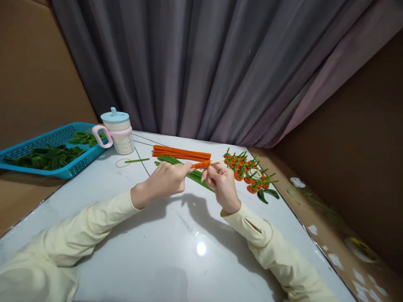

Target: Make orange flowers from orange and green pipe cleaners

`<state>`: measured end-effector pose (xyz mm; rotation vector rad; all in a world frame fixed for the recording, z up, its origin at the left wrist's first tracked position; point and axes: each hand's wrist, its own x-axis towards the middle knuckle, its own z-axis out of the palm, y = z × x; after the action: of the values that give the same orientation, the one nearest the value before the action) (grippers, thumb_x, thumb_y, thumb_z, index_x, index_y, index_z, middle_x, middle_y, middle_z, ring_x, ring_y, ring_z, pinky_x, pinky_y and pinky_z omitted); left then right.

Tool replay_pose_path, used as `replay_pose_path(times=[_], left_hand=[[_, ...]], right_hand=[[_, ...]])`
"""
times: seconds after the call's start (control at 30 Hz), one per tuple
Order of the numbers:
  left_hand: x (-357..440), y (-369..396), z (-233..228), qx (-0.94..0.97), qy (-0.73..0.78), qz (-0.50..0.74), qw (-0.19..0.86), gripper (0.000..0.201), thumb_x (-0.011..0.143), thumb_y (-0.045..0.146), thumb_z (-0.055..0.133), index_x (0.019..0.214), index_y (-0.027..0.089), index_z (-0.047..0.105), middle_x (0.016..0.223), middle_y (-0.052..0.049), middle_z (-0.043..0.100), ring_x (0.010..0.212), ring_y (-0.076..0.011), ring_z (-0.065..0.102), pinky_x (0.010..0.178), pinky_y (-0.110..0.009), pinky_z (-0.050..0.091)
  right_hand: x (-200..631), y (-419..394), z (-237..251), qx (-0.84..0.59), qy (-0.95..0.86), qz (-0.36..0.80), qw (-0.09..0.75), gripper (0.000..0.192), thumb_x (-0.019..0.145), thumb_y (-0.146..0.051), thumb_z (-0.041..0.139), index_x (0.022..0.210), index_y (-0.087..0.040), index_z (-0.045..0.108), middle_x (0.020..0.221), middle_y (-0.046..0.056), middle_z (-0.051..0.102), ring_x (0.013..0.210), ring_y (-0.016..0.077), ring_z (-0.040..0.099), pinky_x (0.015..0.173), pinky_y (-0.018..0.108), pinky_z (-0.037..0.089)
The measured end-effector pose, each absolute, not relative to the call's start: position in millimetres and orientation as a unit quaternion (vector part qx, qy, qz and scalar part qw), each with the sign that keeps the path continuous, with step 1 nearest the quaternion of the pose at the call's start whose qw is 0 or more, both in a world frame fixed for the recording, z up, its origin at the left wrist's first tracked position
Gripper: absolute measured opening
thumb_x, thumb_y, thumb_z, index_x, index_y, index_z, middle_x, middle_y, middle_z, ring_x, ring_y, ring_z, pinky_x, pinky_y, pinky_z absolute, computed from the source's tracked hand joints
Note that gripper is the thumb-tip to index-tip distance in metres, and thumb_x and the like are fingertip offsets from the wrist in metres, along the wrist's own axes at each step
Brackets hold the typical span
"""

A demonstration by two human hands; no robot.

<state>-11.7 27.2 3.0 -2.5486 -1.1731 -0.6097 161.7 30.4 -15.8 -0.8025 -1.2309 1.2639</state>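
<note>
A person in pale yellow sleeves leans both forearms over a glossy white table (176, 251), which reflects a bright spot of lamp light near its front edge. Above the middle of the table, the left hand (163, 179) pinches one end of a thin wooden stick (217, 161), and the right hand (221, 183) grips it too, fingers closed around a fuzzy orange pipe cleaner (201, 164) coiled tightly along the stick into a short, carrot-like spiral. The coil covers only part of the stick; the bare tip juts out past the right hand, so this piece looks partly wound. Just beyond the hands lie a bundle of straight green pipe cleaners (176, 161) and a bundle of straight orange pipe cleaners (181, 152), seemingly stock yet to be used. Toward the table's right edge sits a cluster of finished little orange carrots (245, 170) with green tops, perhaps a dozen or more. Toward the far left corner stands a small lidded cup (118, 132) with a pink handle, with one loose green strand (137, 160) near it. Beyond the left edge, a blue plastic basket (28, 144) holds curled green leaf shapes. A grey pleated curtain (201, 67) hangs behind.
</note>
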Motion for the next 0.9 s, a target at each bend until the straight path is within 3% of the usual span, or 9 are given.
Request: replay_pose_path(times=[0.07, 0.2, 0.37, 0.6, 0.9], left_hand=[[-10.8, 27.4, 2.2, -0.874, -0.415, -0.171, 0.185, 0.017, 0.077, 0.007, 0.037, 0.076, 0.014, 0.053, 0.05, -0.002, 0.051, 0.04, -0.0156, 0.044, 0.042, -0.026, 0.016], [-6.6, 26.4, 3.1, -0.863, -0.447, -0.116, 0.203, 0.025, 0.066, 0.002, 0.04, 0.082, 0.011, 0.056, 0.056, -0.006, 0.058, 0.044, -0.0188, 0.053, 0.041, -0.024, 0.022], [-3.1, 29.2, 0.1, -0.866, -0.453, -0.085, 0.196, 0.028, 0.066, 0.002, 0.039, 0.085, 0.009, 0.058, 0.058, -0.009, 0.059, 0.046, -0.0224, 0.055, 0.042, -0.026, 0.03], [-5.2, 36.8, -11.5, -0.886, -0.403, -0.08, 0.216, 0.026, 0.069, 0.003, 0.04, 0.089, 0.008, 0.056, 0.06, -0.01, 0.059, 0.049, -0.0231, 0.056, 0.043, -0.027, 0.033], [-2.2, 35.4, -46.1, -0.92, -0.288, -0.059, 0.26, 0.023, 0.076, -0.006, 0.037, 0.08, 0.008, 0.055, 0.059, -0.008, 0.054, 0.048, -0.0196, 0.053, 0.043, -0.029, 0.031]], right_hand=[[164.3, 34.6, -14.6, -0.35, -0.527, 0.565, 0.529, 0.027, 0.075, -0.031, 0.06, 0.056, -0.013, 0.057, 0.037, -0.006, 0.041, 0.032, 0.0025, 0.02, 0.035, 0.02, 0.01], [172.2, 45.3, -13.2, -0.36, -0.522, 0.63, 0.45, 0.022, 0.074, -0.032, 0.064, 0.066, -0.011, 0.061, 0.052, 0.0, 0.059, 0.035, 0.0043, 0.034, 0.032, 0.019, 0.018], [184.5, 58.0, -10.5, -0.33, -0.465, 0.734, 0.368, 0.017, 0.078, -0.026, 0.061, 0.075, -0.009, 0.063, 0.075, 0.01, 0.07, 0.041, 0.0059, 0.043, 0.028, 0.016, 0.022], [184.4, 68.8, -25.7, -0.374, -0.365, 0.777, 0.352, 0.03, 0.09, -0.024, 0.05, 0.07, -0.007, 0.063, 0.052, 0.0, 0.059, 0.031, 0.0009, 0.031, 0.025, 0.01, 0.023], [192.6, 66.7, -64.6, -0.375, -0.247, 0.854, 0.262, 0.028, 0.092, -0.011, 0.036, 0.074, -0.008, 0.057, 0.054, -0.002, 0.052, 0.032, 0.0011, 0.033, 0.026, 0.006, 0.028]])
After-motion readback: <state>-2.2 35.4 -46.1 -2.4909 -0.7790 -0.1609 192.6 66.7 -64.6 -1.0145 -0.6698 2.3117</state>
